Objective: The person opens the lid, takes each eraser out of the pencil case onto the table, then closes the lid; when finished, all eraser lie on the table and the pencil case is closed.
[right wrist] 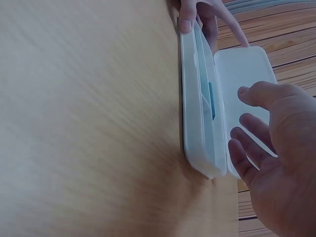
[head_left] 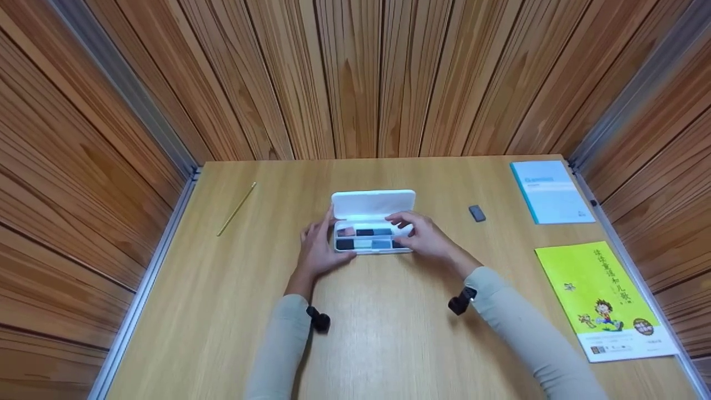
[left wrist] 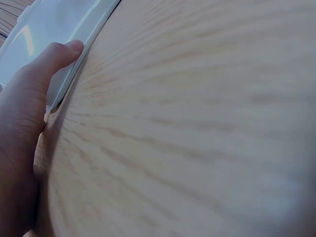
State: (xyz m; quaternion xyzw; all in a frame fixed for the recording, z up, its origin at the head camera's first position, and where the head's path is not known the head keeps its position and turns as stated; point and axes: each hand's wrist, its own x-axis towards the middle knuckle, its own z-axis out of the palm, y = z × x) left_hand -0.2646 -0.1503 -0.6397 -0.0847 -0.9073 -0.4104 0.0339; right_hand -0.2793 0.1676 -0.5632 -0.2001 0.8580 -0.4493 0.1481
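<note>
An open white pencil case (head_left: pixel 374 205) lies at the middle of the table, its lid tilted back away from the person. Divided sections inside show several dark, pale and blue patches, too small to identify. My left hand (head_left: pixel 322 247) grips the case's left end, thumb at the front edge and fingers around the side. Its thumb on the case (left wrist: pixel 69 74) shows in the left wrist view. Over the right end hovers my right hand (head_left: pixel 425 236), fingers loosely bent and apart. Nothing is held in that hand (right wrist: pixel 281 133) in the right wrist view.
A gold-coloured pencil (head_left: pixel 237 208) lies at the left. On the right are a small dark grey block (head_left: pixel 476 213), a light blue booklet (head_left: pixel 552 191) and a yellow-green book (head_left: pixel 605 300). Wood-panelled walls (head_left: pixel 355 78) stand around the table (head_left: pixel 383 344).
</note>
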